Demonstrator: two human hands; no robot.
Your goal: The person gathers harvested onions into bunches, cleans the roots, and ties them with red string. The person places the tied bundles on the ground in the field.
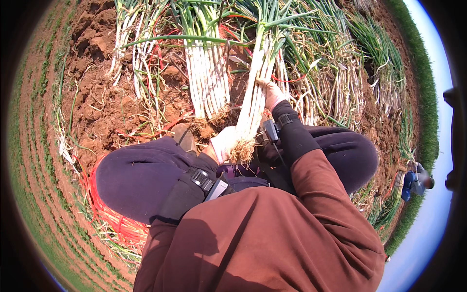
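A bundle of long green onions [251,96] slants across in front of me, roots toward my body and green leaves away. My left hand [224,143], in a pale glove, grips it near the hairy roots [243,150]. Higher up, my gloved right hand [271,93] is closed around the white stalks; its fingers are partly hidden behind them. Just left of this bundle, a broad row of green onions [208,76] lies side by side on the soil, roots toward me. Thin dark rods [227,62] stand beside that row.
Red plastic strapping [116,219] lies heaped by my left knee, with strands among the plants. Loose green onions [140,69] rest at the left on clods of reddish soil [98,106]. Large piles [339,84] spread at the right. A person [416,180] is farther off at the right.
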